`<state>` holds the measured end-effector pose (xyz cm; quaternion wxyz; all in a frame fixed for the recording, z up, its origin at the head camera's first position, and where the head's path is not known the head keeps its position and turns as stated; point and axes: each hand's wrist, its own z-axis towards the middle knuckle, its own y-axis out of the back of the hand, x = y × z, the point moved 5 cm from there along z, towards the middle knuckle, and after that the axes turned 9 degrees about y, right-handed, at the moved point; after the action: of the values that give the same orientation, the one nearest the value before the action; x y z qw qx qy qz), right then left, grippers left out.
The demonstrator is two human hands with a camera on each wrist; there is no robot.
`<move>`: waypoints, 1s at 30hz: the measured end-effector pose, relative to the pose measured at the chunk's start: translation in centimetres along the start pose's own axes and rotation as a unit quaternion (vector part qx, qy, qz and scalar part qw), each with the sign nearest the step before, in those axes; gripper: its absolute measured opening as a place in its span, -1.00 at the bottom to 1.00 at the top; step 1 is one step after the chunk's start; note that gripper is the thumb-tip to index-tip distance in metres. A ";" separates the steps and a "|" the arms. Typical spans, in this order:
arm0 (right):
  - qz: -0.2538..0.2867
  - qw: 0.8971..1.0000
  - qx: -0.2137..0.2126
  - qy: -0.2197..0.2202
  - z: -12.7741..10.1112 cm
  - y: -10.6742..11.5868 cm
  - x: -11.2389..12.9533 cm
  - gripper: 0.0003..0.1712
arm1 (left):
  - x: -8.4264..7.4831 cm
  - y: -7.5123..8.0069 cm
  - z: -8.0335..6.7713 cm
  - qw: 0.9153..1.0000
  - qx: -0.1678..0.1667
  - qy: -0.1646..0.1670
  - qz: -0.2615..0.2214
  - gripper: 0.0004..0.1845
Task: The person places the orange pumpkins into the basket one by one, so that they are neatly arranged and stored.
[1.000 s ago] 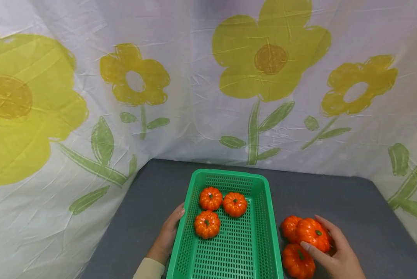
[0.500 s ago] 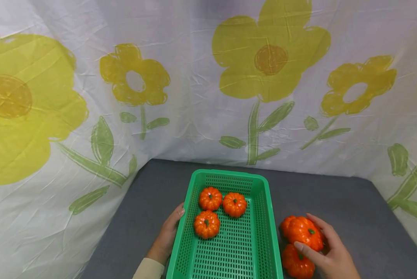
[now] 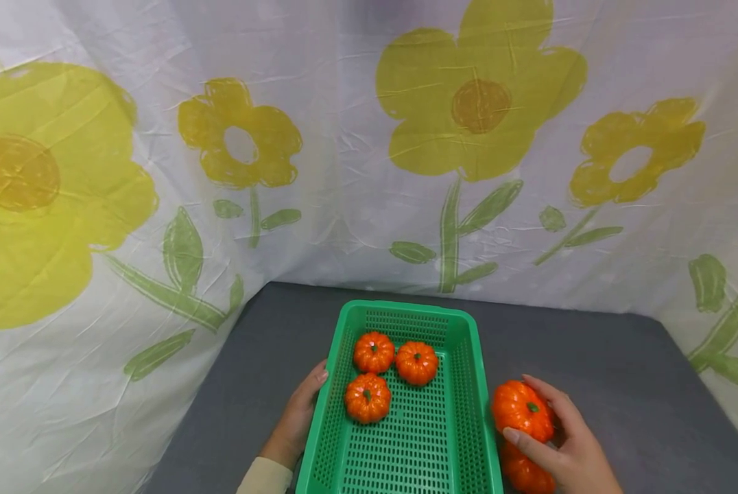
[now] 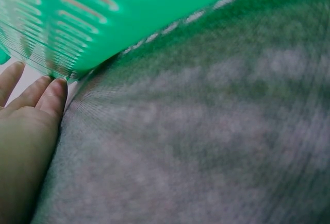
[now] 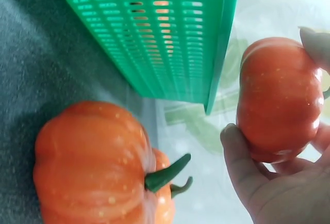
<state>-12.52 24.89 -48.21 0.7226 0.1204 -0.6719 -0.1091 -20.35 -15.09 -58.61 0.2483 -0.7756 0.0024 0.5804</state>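
While our right hand [image 3: 566, 446] has thumb and fingers curled round one pumpkin [image 3: 522, 411], holding it just right of the green basket [image 3: 468, 384], our left hand [image 3: 298, 415] lies flat-fingered against the basket's left wall. Two more pumpkins, probably, sit below on the grey worktop [image 3: 622, 370]. Three pumpkins sit inside the basket.

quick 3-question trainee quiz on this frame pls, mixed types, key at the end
1. How many pumpkins lie inside the green basket?
2. True or false: the right hand holds a pumpkin lifted above the table.
3. The left hand touches: A) a pumpkin B) the basket's outer side wall C) the cloth backdrop

Key: 1. three; 2. true; 3. B
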 end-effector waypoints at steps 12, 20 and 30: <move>-0.011 0.999 0.011 0.045 0.5 -1.0 1.5 -0.12 | 0.1 0.1 -0.1 1.000 -0.004 -0.001 0.005 -0.26; 0.006 0.999 0.026 0.036 1.0 -1.7 2.5 -0.11 | 0.0 0.0 0.0 1.000 0.003 -0.005 0.005 -0.27; 0.022 0.998 0.038 0.039 1.2 -2.5 3.5 -0.11 | 0.0 -0.1 0.0 1.000 -0.003 -0.006 0.007 -0.29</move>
<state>-13.45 21.32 -45.61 0.7451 0.1367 -0.6497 -0.0628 -20.34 -15.02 -58.55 0.2414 -0.7731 0.0047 0.5865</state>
